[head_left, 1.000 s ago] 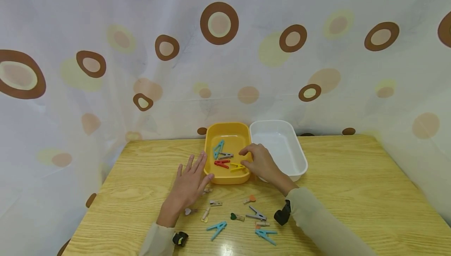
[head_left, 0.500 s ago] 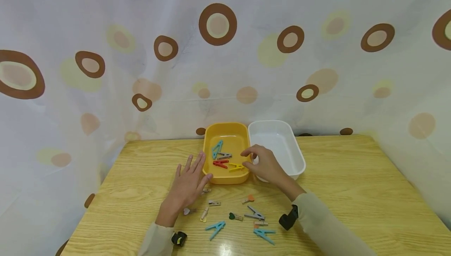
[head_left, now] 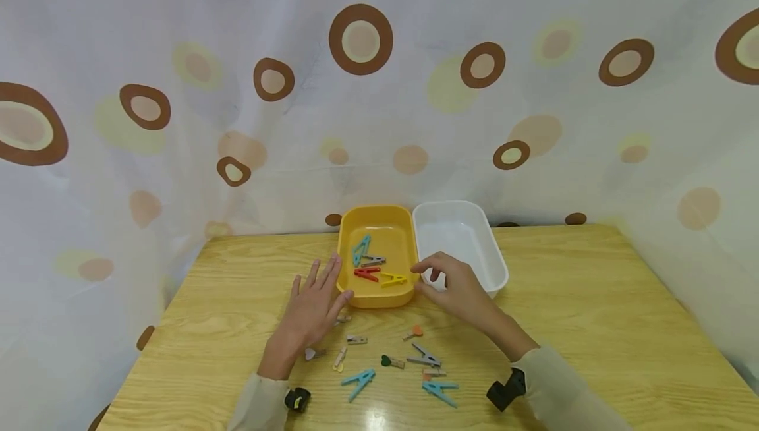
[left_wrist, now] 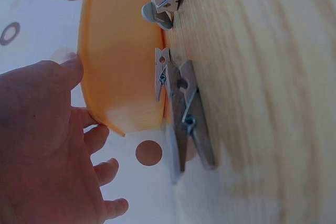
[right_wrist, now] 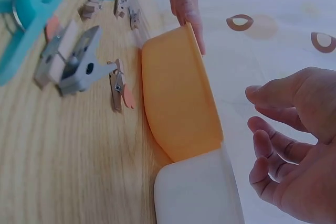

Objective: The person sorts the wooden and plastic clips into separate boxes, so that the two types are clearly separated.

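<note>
My left hand rests against the left side of the yellow tub, its fingers spread. In the left wrist view, fingertips touch the tub's rim. My right hand hovers by the tub's right edge, partly over the white tub. In the right wrist view its fingers are loosely bent, thumb apart, with nothing between them. Inside the yellow tub lie a light blue clothespin, a grey clothespin, a red clothespin and a yellow clothespin.
In front of the tubs, the wooden table bears several small wooden clothespins, among them one with a green heart and one with an orange heart. Two light blue clothespins and another grey clothespin lie there too. A patterned curtain hangs behind.
My right hand has drawn back to the right, from above the yellow clothespin to the border between the tubs. My left hand stays at the yellow tub. The head view has shifted slightly.
</note>
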Action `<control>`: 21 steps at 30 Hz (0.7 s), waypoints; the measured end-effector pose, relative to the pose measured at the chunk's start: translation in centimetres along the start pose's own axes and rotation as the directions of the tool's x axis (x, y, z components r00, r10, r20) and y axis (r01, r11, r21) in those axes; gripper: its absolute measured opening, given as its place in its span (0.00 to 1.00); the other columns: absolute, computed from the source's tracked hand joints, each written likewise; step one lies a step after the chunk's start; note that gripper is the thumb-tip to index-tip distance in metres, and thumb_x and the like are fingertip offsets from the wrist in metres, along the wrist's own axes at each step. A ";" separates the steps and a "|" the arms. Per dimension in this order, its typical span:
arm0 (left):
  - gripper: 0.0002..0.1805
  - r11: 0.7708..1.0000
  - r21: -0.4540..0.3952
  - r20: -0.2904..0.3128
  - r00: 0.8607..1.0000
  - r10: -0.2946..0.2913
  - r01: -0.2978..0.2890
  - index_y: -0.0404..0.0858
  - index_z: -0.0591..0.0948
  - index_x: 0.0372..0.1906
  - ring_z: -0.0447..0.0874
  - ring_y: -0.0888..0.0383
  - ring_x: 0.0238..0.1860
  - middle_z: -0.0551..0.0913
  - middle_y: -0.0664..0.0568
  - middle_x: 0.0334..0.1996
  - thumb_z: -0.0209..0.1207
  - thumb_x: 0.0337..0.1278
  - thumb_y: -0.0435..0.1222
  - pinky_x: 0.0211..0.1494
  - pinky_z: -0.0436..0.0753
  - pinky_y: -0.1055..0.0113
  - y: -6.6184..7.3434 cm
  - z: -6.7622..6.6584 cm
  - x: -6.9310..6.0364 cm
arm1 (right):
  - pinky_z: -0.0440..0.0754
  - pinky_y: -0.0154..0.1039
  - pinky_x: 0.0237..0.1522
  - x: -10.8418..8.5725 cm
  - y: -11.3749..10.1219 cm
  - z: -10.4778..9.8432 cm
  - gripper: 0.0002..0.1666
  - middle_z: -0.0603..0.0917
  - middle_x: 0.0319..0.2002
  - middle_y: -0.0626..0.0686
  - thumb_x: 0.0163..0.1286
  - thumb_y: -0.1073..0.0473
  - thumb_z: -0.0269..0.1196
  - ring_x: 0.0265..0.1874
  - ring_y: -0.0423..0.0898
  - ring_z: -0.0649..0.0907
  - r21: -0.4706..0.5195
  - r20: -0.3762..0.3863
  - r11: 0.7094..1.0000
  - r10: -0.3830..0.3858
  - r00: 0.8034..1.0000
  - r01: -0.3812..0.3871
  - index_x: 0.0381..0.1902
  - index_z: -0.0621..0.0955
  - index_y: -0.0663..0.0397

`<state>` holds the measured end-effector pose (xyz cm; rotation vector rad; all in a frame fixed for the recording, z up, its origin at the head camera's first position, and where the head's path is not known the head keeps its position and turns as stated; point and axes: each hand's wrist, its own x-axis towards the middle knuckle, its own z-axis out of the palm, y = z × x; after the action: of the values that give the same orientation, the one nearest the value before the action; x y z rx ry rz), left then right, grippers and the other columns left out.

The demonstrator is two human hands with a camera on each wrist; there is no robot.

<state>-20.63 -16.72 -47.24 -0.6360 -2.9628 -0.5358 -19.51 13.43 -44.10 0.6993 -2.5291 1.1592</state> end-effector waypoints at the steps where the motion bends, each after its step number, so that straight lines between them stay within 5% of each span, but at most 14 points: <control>1: 0.41 1.000 0.004 -0.002 1.000 0.002 -0.002 0.40 0.48 0.84 0.43 0.41 0.82 0.47 0.51 0.83 0.41 0.81 0.58 0.76 0.46 0.30 -0.1 0.0 0.0 | 0.74 0.33 0.27 -0.3 -0.1 -0.1 0.13 0.87 0.43 0.54 0.64 0.66 0.74 0.34 0.45 0.78 0.010 -0.001 1.000 -0.003 1.000 0.003 0.46 0.87 0.54; 12: 0.41 1.000 -0.002 0.013 1.000 -0.005 0.005 0.41 0.47 0.84 0.42 0.41 0.82 0.46 0.51 0.83 0.40 0.81 0.58 0.76 0.45 0.31 0.0 -0.2 0.1 | 0.77 0.33 0.28 -3.7 -0.6 0.0 0.12 0.86 0.40 0.48 0.65 0.65 0.73 0.32 0.44 0.80 0.062 0.018 0.998 0.000 1.000 -0.001 0.45 0.86 0.50; 21: 0.41 1.000 0.001 0.009 1.000 -0.001 0.001 0.40 0.47 0.84 0.43 0.41 0.82 0.46 0.52 0.83 0.40 0.81 0.58 0.76 0.46 0.30 0.0 -0.1 -0.1 | 0.79 0.34 0.29 -6.6 -0.9 0.2 0.11 0.87 0.42 0.51 0.66 0.62 0.73 0.33 0.41 0.80 0.103 0.096 0.992 0.068 0.993 -0.078 0.46 0.86 0.54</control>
<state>-20.58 -16.79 -47.13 -0.6380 -2.9717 -0.5323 -13.47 14.82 -46.52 0.7062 -2.6044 1.3245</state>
